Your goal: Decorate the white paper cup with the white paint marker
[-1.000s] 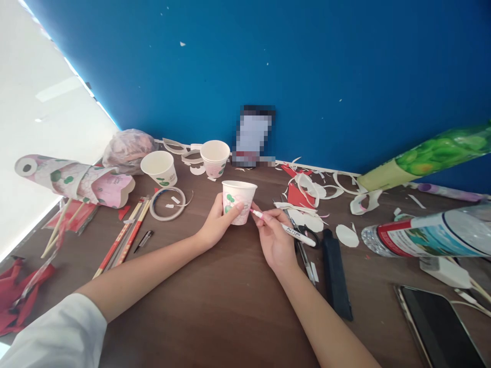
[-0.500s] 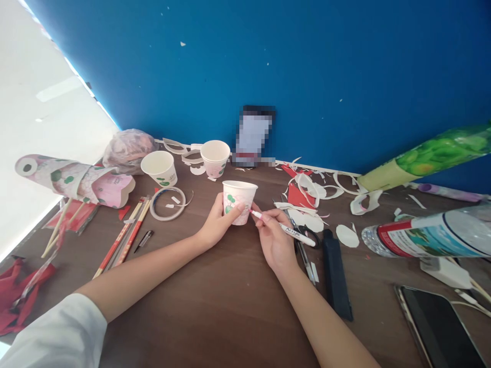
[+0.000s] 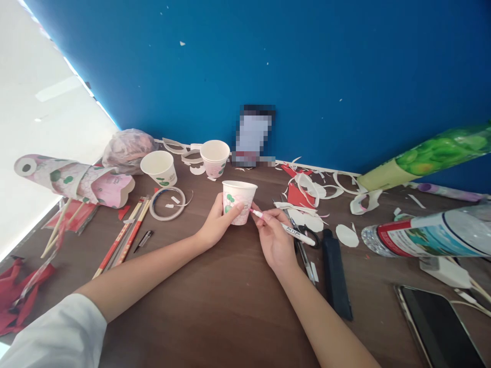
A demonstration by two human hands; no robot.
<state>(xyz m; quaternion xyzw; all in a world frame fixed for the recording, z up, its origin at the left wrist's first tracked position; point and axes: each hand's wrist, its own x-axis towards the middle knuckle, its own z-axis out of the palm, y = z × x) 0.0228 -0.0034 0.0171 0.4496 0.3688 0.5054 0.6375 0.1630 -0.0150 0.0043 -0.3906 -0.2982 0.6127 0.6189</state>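
Note:
My left hand is wrapped round a paper cup printed with green leaves and pale pink. The cup is upright just over the middle of the table, its rim facing up. Between the fingers of my right hand is a white acrylic marker with a pink tip. That tip points left and meets the cup's right side; whether it presses on the paper is hard to make out. Black-handled scissors lie partly hidden behind the marker and my right hand.
Behind stand a paper cup and stacked cups. A tape roll and chopstick packets lie left. Paper scraps, a black case, a water bottle and a phone lie right.
Almost nothing differs. Both hands keep their places on the cup and the marker, with at most a very slight shift of the marker.

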